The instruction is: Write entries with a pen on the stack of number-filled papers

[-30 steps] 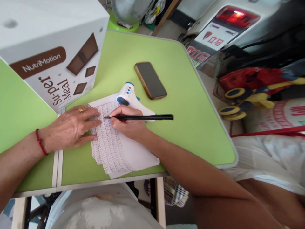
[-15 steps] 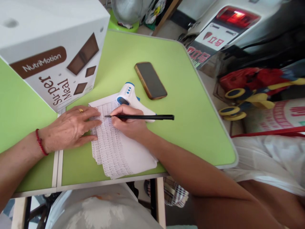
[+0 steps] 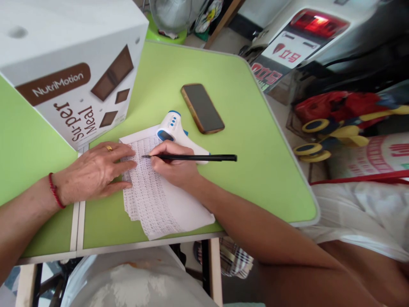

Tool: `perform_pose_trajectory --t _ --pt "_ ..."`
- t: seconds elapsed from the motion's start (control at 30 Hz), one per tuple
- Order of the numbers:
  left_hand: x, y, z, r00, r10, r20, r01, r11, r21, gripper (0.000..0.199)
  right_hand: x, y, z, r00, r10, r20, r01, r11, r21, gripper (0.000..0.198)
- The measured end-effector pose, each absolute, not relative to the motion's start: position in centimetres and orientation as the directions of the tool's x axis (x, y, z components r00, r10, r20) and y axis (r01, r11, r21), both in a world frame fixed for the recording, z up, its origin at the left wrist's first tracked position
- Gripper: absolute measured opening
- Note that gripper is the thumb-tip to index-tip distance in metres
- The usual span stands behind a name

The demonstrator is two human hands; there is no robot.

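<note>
My right hand (image 3: 175, 164) is closed around a black pen (image 3: 204, 157), its tip at the densely handwritten lines on a sheet of paper (image 3: 191, 209). My left hand (image 3: 97, 170), with a gold ring and a red cord bracelet, lies open, fingertips on the left edge of the sheet. More written sheets show under that edge. A white and blue infrared thermometer (image 3: 171, 125) lies at the top of the papers, its handle partly behind my right hand. Farther back, a smartphone (image 3: 203, 108) in a brown-edged case lies on the green table (image 3: 255, 170).
A large white NutriMotion box (image 3: 105, 55) stands at the back left of the table. Beyond the right edge are a vehicle's rear with a red light (image 3: 319, 23), yellow-handled items (image 3: 338, 138) and white clothing (image 3: 358, 204). A pale covered surface (image 3: 137, 281) is below the front edge.
My right hand and the pen have shifted slightly to the right. The lower right corner of the top sheet has slid a little to the right; my left hand has hardly moved.
</note>
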State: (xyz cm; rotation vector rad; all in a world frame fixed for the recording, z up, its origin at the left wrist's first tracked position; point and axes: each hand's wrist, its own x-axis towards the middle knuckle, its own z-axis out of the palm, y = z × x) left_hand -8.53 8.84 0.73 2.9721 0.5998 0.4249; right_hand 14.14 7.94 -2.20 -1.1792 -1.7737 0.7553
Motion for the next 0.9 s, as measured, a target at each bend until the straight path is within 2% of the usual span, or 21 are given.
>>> perform_pose_trajectory --t 0.9 --pt "-8.55 8.9 0.66 0.883 0.384 0.269 0.361 -0.923 0.132 0.034 14.26 8.05 -2.18 -0.19 0.927 0.323 0.38 0.373 -0.846 0.007"
